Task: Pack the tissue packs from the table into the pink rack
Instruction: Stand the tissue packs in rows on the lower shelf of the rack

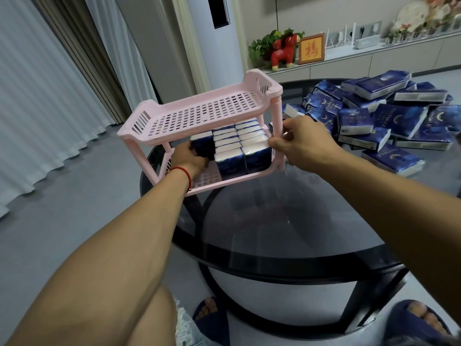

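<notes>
Mostly slotted pink plastic rack, glossy rectangular tissue packs.

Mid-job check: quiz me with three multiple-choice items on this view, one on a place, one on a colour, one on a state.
1. Where do the packed tissue packs stand?
A. top shelf
B. bottom shelf
C. floor

2. What colour are the loose tissue packs' wrappers?
A. dark blue
B. green
C. yellow

3. What is the left hand doing?
A. hanging idle
B. gripping a pack
C. lifting the rack

Answers:
B, the rows fill the two-tier pink plastic rack's lower tier.
A, the pile on the round dark glass table is blue.
B, the left hand grips a blue pack; the right hand pinches the rack's post.
</notes>
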Tool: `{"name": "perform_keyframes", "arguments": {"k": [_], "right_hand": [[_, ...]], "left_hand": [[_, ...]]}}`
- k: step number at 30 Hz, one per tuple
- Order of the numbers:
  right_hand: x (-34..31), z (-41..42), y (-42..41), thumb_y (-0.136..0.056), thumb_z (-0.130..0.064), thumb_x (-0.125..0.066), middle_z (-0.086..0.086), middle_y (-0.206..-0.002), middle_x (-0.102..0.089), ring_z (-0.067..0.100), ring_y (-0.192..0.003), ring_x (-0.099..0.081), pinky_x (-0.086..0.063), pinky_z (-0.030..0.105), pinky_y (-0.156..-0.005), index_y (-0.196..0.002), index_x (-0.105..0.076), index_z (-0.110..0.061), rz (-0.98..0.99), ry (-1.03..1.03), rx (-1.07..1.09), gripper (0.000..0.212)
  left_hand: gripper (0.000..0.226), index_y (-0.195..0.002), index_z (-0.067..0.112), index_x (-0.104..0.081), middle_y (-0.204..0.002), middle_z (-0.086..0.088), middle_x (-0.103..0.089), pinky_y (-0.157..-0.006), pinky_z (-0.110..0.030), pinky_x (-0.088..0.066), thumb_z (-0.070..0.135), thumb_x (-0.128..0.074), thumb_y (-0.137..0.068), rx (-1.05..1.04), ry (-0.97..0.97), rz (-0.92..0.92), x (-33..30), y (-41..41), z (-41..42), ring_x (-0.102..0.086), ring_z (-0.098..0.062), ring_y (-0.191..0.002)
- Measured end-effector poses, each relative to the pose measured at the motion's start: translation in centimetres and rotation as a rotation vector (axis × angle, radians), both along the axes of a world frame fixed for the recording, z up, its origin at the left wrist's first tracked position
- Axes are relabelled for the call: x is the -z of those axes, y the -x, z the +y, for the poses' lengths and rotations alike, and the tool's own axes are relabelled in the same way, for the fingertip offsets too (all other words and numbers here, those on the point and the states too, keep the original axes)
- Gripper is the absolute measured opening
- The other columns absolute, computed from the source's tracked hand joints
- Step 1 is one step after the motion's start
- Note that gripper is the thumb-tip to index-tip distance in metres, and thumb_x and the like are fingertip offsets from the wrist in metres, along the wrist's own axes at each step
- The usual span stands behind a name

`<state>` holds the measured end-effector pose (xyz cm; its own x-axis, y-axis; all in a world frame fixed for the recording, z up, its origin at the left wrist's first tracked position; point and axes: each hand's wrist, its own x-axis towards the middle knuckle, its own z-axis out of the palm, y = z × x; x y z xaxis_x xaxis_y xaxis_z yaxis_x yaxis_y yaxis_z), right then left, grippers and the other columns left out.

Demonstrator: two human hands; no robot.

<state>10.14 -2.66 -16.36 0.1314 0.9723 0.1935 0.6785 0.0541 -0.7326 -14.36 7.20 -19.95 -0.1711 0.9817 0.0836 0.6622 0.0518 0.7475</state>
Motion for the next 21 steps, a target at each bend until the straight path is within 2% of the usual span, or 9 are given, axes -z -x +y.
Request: {"name": "perform_keyframes", "arguments": {"k": [3,6,9,11,13,15,16,19,21], "right_hand": [[0.0,-0.4,-0.4,-0.093,-0.035,-0.072,0.003,-0.102,-0.072,0.016,-0.079,-0.068,-0.06,0.04,-0.077,-0.115,-0.069,-0.013,0.021,0.013,-0.035,0.031],[0.3,-0.8,-1.1,-0.089,-0.036,-0.077,0.001,-0.103,-0.072,0.018,-0.087,-0.071,-0.061,0.046,-0.084,-0.112,-0.069,-0.014,0.053,0.049,-0.043,0.033],[0.1,-1.7,-1.9,-0.086,-0.04,-0.079,0.002,-0.113,-0.069,0.02,-0.096,-0.069,-0.06,0.046,-0.087,-0.122,-0.064,-0.017,0.028,0.088,-0.046,0.045],[0.2,-2.5,-2.9,-0.087,-0.041,-0.078,0.0,-0.113,-0.067,0.018,-0.099,-0.067,-0.059,0.043,-0.089,-0.124,-0.063,-0.019,-0.035,0.104,-0.03,0.046],[0.3,-3.4,-4.4,-0.089,-0.035,-0.077,0.001,-0.108,-0.07,0.021,-0.097,-0.066,-0.058,0.044,-0.089,-0.114,-0.067,-0.02,-0.168,0.068,0.041,0.031],[0.5,-4.3,-6.1,-0.089,-0.027,-0.071,0.007,-0.107,-0.07,0.03,-0.097,-0.065,-0.056,0.049,-0.088,-0.105,-0.069,-0.021,-0.31,0.039,0.182,0.017],[0.6,-4.7,-7.0,-0.089,-0.025,-0.068,0.01,-0.111,-0.068,0.035,-0.101,-0.063,-0.053,0.052,-0.091,-0.104,-0.068,-0.02,-0.375,0.042,0.269,0.017],[0.8,-5.9,-9.5,-0.089,-0.032,-0.069,0.019,-0.13,-0.051,0.043,-0.122,-0.05,-0.04,0.057,-0.102,-0.12,-0.058,-0.012,-0.491,0.181,0.493,0.038],[1.3,-6.8,-10.7,-0.089,-0.039,-0.071,0.022,-0.138,-0.045,0.045,-0.13,-0.043,-0.04,0.056,-0.103,-0.127,-0.049,-0.008,-0.493,0.318,0.517,0.055]], "left_hand": [[0.039,-0.128,0.014,-0.063,-0.125,0.0,-0.066,-0.089,-0.031,-0.05,0.006,-0.068,-0.09,-0.026,0.015,0.066,-0.8,0.0,-0.9,-0.064,-0.024,-0.109],[0.034,-0.127,0.01,-0.06,-0.122,-0.01,-0.065,-0.079,-0.029,-0.047,0.013,-0.062,-0.093,-0.084,0.029,0.126,-1.2,-0.2,-2.4,-0.064,-0.028,-0.103],[0.034,-0.127,0.006,-0.056,-0.119,-0.011,-0.061,-0.081,-0.029,-0.045,0.007,-0.058,-0.093,-0.055,0.022,0.176,-2.3,-1.0,-5.0,-0.06,-0.022,-0.09],[0.039,-0.131,0.007,-0.055,-0.129,-0.012,-0.06,-0.088,-0.032,-0.047,0.007,-0.059,-0.092,-0.027,-0.011,0.228,-2.9,-1.2,-6.8,-0.062,-0.03,-0.107],[0.04,-0.126,0.008,-0.059,-0.13,-0.013,-0.062,-0.099,-0.038,-0.05,0.01,-0.061,-0.086,-0.009,-0.068,0.318,-3.1,-1.1,-8.4,-0.059,-0.036,-0.119],[0.038,-0.12,0.01,-0.062,-0.122,-0.013,-0.063,-0.1,-0.041,-0.051,0.009,-0.063,-0.082,0.021,-0.162,0.363,-2.9,-1.5,-10.2,-0.058,-0.035,-0.117],[0.039,-0.121,0.011,-0.064,-0.121,-0.012,-0.062,-0.102,-0.039,-0.048,0.007,-0.065,-0.082,0.05,-0.236,0.355,-2.7,-2.0,-11.3,-0.057,-0.033,-0.117],[0.038,-0.11,0.011,-0.072,-0.113,-0.007,-0.061,-0.101,-0.027,-0.039,-0.005,-0.064,-0.077,0.236,-0.512,0.3,-2.5,-4.5,-14.1,-0.055,-0.025,-0.112],[0.035,-0.102,0.012,-0.073,-0.107,-0.002,-0.06,-0.098,-0.022,-0.038,-0.008,-0.064,-0.074,0.407,-0.556,0.28,-1.6,-6.4,-14.9,-0.055,-0.02,-0.106]]}}
